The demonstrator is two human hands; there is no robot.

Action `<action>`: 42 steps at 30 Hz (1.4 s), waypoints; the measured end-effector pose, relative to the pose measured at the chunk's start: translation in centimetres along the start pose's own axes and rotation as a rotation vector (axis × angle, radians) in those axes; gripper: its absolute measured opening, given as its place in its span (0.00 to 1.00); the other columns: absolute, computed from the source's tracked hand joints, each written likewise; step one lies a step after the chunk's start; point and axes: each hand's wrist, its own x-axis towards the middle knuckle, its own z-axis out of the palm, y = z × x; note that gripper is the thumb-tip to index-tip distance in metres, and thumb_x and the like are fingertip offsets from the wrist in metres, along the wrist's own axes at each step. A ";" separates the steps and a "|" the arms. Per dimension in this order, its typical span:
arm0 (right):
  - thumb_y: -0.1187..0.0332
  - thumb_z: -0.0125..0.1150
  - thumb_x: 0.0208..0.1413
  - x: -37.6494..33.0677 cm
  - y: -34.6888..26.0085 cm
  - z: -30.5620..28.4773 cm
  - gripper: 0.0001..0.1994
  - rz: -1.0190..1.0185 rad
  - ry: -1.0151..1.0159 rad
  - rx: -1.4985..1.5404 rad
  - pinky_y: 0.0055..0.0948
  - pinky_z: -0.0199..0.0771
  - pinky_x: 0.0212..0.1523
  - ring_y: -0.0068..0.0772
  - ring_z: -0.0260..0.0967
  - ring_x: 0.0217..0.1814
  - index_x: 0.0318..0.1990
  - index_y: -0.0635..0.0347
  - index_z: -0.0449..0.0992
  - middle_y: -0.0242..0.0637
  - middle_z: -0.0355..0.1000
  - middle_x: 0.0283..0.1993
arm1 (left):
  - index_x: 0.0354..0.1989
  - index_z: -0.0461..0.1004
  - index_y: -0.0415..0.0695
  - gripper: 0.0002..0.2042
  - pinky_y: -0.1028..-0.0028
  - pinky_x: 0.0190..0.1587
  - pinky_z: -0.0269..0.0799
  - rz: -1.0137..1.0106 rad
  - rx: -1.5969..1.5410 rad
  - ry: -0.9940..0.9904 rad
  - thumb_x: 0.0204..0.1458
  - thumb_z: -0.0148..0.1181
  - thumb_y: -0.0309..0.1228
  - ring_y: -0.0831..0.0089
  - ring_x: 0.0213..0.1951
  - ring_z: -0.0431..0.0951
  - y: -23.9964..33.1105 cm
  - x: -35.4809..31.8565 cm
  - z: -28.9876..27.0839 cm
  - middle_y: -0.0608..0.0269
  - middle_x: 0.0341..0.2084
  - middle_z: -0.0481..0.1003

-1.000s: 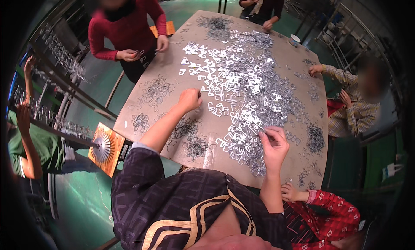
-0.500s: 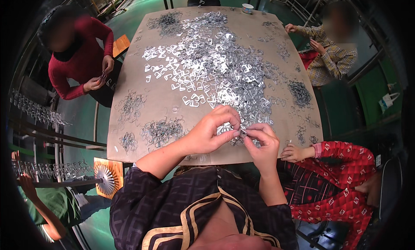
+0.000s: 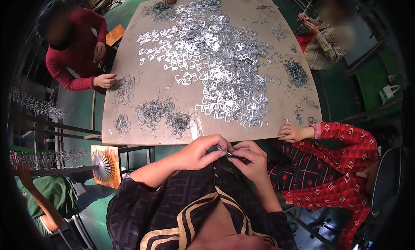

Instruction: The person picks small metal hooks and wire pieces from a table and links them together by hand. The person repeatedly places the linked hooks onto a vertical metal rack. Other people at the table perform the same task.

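My left hand (image 3: 203, 152) and my right hand (image 3: 252, 161) meet in front of my chest, just off the near table edge. Both are closed in a pinch on a small metal piece (image 3: 229, 154), mostly covered by my fingertips; its exact shape is hard to make out. Past them lies a large heap of shiny flat bent metal hooks (image 3: 231, 64) spread down the middle of the table. Left of the heap, nearer to me, are piles of thin wire pieces (image 3: 155, 112), apart from my hands.
The brown-covered table (image 3: 149, 83) has co-workers around it. A hand in a red patterned sleeve (image 3: 292, 132) rests at its right near corner; a person in a dark red sweater (image 3: 82, 55) reaches to the left edge. A wooden stool (image 3: 112, 159) bears a fan-like metal wheel.
Both my hands have drawn back from over the table toward my body, still pinching the small piece. The red-sweatered person's hand has moved to the wire pile at the table's left edge.
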 end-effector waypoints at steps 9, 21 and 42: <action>0.69 0.67 0.47 0.2 14.3 -0.1 0.11 0.163 0.185 -0.422 0.32 0.70 0.37 0.39 0.69 0.34 0.37 0.65 0.80 0.42 0.70 0.33 | 0.34 0.66 0.39 0.04 0.67 0.45 0.69 -0.058 0.160 0.022 0.53 0.54 0.23 0.60 0.41 0.76 -4.3 -4.0 4.6 0.55 0.37 0.76; 0.70 0.62 0.50 5.3 20.5 3.8 0.07 -0.021 0.149 -0.896 0.41 0.70 0.42 0.49 0.68 0.41 0.31 0.65 0.73 0.45 0.68 0.34 | 0.33 0.67 0.40 0.05 0.63 0.43 0.68 -0.049 0.293 0.154 0.51 0.57 0.23 0.55 0.38 0.75 -8.0 -5.7 4.7 0.55 0.32 0.75; 0.76 0.61 0.53 0.7 20.7 4.9 0.10 0.385 0.398 0.293 0.21 0.74 0.22 0.24 0.73 0.22 0.40 0.75 0.76 0.39 0.75 0.26 | 0.34 0.69 0.39 0.05 0.64 0.40 0.70 -0.011 0.275 0.169 0.50 0.57 0.23 0.55 0.36 0.75 -9.8 -4.5 5.1 0.55 0.29 0.75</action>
